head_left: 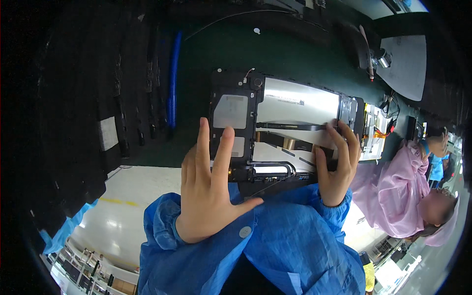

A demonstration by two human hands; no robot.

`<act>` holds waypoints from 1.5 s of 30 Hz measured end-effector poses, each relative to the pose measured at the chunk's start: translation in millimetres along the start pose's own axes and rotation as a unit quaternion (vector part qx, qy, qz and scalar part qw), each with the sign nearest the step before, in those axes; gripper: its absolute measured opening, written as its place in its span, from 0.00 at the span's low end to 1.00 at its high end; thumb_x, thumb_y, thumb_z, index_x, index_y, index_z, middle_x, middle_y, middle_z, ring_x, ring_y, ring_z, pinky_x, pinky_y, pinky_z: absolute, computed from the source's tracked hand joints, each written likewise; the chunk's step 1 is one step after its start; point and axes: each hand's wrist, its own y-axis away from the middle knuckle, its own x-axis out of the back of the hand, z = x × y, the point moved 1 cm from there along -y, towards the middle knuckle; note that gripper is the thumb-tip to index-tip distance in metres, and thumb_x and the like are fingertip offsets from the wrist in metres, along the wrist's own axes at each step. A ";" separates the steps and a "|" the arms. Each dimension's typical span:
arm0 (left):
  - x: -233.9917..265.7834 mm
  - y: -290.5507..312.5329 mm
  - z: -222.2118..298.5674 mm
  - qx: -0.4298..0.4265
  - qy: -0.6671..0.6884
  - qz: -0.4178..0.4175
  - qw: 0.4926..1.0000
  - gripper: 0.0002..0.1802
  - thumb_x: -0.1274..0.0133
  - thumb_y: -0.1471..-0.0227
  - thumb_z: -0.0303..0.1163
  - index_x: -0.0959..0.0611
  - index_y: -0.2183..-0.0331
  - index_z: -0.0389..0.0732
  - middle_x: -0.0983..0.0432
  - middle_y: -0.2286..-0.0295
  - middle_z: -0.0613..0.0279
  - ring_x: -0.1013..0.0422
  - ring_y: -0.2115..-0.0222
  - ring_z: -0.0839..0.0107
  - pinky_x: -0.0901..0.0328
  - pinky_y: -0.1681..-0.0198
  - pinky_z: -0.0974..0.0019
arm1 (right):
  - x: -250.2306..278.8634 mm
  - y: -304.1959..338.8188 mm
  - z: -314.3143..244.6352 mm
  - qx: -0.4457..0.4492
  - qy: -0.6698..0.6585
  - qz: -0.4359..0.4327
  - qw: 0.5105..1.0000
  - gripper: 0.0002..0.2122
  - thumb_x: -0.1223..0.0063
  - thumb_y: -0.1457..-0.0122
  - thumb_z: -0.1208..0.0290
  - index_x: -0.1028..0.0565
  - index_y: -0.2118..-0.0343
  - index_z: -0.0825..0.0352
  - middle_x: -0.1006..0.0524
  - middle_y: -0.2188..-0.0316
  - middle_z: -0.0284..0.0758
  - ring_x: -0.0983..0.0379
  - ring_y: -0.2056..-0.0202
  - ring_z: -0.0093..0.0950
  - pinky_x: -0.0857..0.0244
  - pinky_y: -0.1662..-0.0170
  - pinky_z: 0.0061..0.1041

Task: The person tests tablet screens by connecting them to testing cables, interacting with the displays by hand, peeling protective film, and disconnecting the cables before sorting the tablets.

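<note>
An opened tablet (pixel 300 93) lies before me on the dark green worktop, its inner side up, with a black frame and bare silver plates. A slim black flex cable (pixel 290 126) and a wider dark flex cable with a gold patch (pixel 289 143) run across it. My left hand (pixel 206 189) is open, fingers spread, over the tablet's lower left corner; nothing is in it. At the right part of the tablet, my right hand (pixel 339 164) rests bent fingertips near the ends of both cables, thumb apart from the index finger. The cable ends are partly hidden under that hand.
A blue tube (pixel 173 81) runs along the worktop's left side. Right of the tablet lies another silver panel (pixel 372 132) with orange and red leads. Farther right are a pen-like tool (pixel 367 51) and a grey plate (pixel 405 66). A person in pink (pixel 393 191) sits at the right.
</note>
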 end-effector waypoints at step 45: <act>28.6 -26.4 61.3 0.131 -0.173 0.147 0.965 0.07 0.49 0.50 0.29 0.26 0.66 0.43 0.26 0.72 0.55 0.25 0.75 0.61 0.32 0.73 0.62 | 27.0 50.7 64.0 0.071 -0.342 0.210 0.913 0.23 0.49 0.58 0.87 0.29 0.54 0.69 0.24 0.61 0.46 0.26 0.63 0.35 0.34 0.59 0.30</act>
